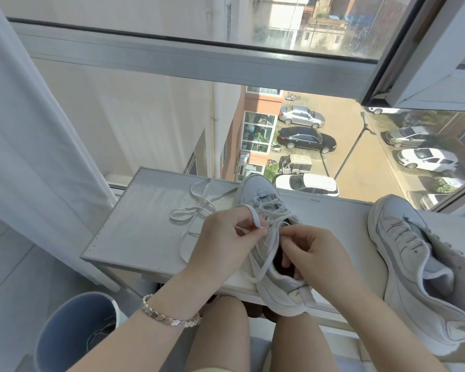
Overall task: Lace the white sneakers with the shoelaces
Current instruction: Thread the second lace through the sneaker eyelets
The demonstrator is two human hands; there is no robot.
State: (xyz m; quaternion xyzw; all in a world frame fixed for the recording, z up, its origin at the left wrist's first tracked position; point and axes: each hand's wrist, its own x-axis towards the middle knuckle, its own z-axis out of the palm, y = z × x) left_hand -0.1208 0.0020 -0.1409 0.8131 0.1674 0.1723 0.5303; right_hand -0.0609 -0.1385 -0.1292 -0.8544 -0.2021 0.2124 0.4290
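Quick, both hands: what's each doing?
Left hand: pinches the shoelace.
Right hand: fingers curled, grips the middle sneaker at its opening.

Window: big pane across the top and middle, daylight coming in.
Curtain: white, down the left side.
Table: white, centre, against the glass.
Bin: blue-grey, lower left, on the pale floor.
Outside: parked cars, right of centre.
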